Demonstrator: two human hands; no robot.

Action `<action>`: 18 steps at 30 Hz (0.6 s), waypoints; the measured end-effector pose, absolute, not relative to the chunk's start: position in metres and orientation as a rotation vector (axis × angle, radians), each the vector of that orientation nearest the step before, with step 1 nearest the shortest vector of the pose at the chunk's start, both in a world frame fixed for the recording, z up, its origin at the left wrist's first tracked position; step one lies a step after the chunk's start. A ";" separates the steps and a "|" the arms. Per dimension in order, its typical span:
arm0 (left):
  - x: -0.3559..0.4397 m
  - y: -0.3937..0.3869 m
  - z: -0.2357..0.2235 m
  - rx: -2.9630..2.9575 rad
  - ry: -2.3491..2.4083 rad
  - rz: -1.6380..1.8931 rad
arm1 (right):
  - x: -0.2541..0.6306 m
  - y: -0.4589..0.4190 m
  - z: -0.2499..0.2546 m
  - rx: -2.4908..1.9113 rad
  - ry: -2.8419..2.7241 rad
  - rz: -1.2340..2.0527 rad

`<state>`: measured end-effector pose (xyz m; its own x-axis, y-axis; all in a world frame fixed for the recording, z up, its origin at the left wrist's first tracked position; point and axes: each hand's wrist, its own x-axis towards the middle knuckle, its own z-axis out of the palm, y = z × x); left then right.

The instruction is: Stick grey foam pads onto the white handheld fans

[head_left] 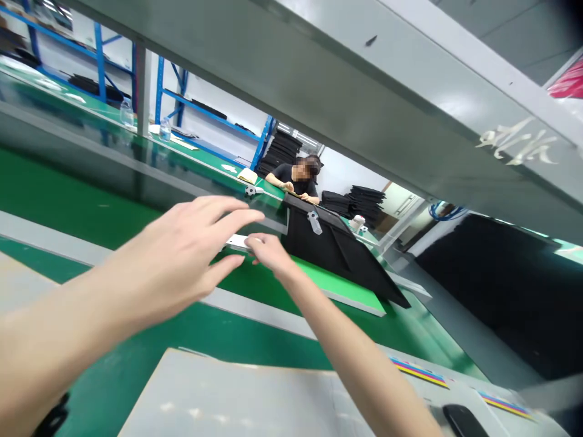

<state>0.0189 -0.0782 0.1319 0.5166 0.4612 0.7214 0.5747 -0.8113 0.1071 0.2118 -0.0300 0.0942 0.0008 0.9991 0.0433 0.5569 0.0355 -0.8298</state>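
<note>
My right hand pinches one end of a small flat white piece over the green belt. The piece has a tiny dark mark, and its exact kind does not show. Close to its other end, my left hand is stretched out with thumb and fingers apart; it partly covers that end. Just beyond my right hand, a black fabric-like panel leans at a slant with a small clear tag bearing a football print on it. Beneath the panel lies a bright green board with a white edge.
A grey metal beam crosses overhead. In front of me lies a pale grey board; a black computer mouse is at lower right. Across the line a person works at a green bench. Blue shelving and black stacks stand behind.
</note>
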 end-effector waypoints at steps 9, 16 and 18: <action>0.047 -0.084 0.123 -2.788 -1.335 -0.792 | 0.300 -0.235 0.087 -1.718 -1.342 0.732; 0.058 -0.094 0.124 -2.968 -1.218 -1.468 | 0.333 -0.328 0.014 -2.178 -1.154 0.402; 0.063 -0.095 0.118 -3.013 -1.166 -1.609 | 0.335 -0.338 0.008 -2.231 -1.095 0.350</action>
